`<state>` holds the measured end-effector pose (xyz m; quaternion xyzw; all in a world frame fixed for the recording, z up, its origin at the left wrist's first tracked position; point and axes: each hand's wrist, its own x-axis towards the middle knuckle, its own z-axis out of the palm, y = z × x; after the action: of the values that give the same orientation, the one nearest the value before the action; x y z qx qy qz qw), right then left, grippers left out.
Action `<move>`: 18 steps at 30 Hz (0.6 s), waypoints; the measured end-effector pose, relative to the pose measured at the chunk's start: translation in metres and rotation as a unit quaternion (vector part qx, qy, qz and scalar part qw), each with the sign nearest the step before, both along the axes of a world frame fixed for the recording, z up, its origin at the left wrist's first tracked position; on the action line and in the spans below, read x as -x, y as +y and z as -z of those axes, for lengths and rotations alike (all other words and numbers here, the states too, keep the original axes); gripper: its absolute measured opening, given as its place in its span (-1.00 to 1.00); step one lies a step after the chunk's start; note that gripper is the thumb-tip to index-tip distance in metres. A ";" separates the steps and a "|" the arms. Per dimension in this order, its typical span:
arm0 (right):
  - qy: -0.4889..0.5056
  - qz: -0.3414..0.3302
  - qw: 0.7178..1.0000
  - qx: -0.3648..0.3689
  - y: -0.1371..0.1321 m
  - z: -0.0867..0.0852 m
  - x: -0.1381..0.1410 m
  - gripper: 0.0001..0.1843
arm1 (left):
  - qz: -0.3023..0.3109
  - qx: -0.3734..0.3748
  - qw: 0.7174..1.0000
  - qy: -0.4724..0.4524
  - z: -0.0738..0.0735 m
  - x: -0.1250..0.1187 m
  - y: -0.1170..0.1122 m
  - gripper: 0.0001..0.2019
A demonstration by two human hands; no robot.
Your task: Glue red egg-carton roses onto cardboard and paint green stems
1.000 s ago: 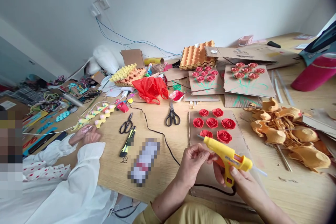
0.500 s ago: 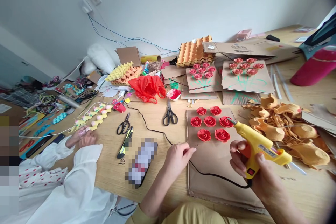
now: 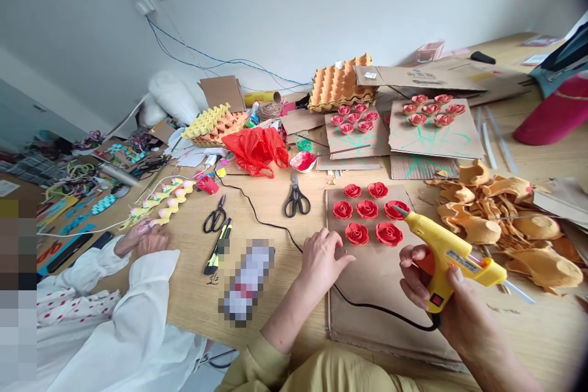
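Note:
A yellow hot glue gun [image 3: 452,254] is held in my right hand [image 3: 452,306], its nozzle pointing up and left beside the rightmost red paper rose [image 3: 395,210]. Its black cord loops left across a sheet of cardboard [image 3: 367,312]. Several red roses [image 3: 367,209] sit in rows on the upper part of that sheet. Over the sheet's left edge is my left hand [image 3: 324,257], just below the roses, with thumb and fingers apart and nothing seen in it.
Black scissors [image 3: 297,199], a second pair [image 3: 215,217], a yellow cutter [image 3: 219,248] and a blurred phone [image 3: 248,285] lie to the left. Cut egg-carton pieces [image 3: 528,226] pile up at right. A co-worker's hands [image 3: 149,237] work at the far left. Finished rose panels [image 3: 434,135] stand behind.
My left hand has moved up and slightly right towards the roses, and its fingers have spread from a closed pose. The glue gun has barely shifted.

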<state>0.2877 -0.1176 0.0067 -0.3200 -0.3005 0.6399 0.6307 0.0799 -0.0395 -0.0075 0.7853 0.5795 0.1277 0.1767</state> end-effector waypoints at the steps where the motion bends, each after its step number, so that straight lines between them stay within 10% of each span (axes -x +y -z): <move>1: 0.001 -0.002 1.000 -0.001 0.000 0.000 0.000 -0.64 | -0.012 -0.002 1.000 0.013 0.003 -0.001 -0.001 -0.74; 7: -0.011 0.008 1.000 -0.003 0.000 -0.005 -0.001 -0.65 | -0.148 -0.060 0.978 0.134 -0.013 0.025 0.000 -0.78; 13: -0.026 -0.004 1.000 -0.002 0.000 -0.004 -0.001 -0.66 | -0.063 -0.054 0.995 0.064 -0.009 0.015 -0.002 -0.88; 18: -0.032 0.006 0.999 -0.009 0.001 -0.002 -0.002 -0.65 | -0.118 -0.070 0.984 0.111 0.001 0.012 0.003 -0.92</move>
<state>0.2894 -0.1169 0.0086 -0.3364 -0.3246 0.6231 0.6271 0.0677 -0.0369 -0.0085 0.7313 0.6735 0.0998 0.0398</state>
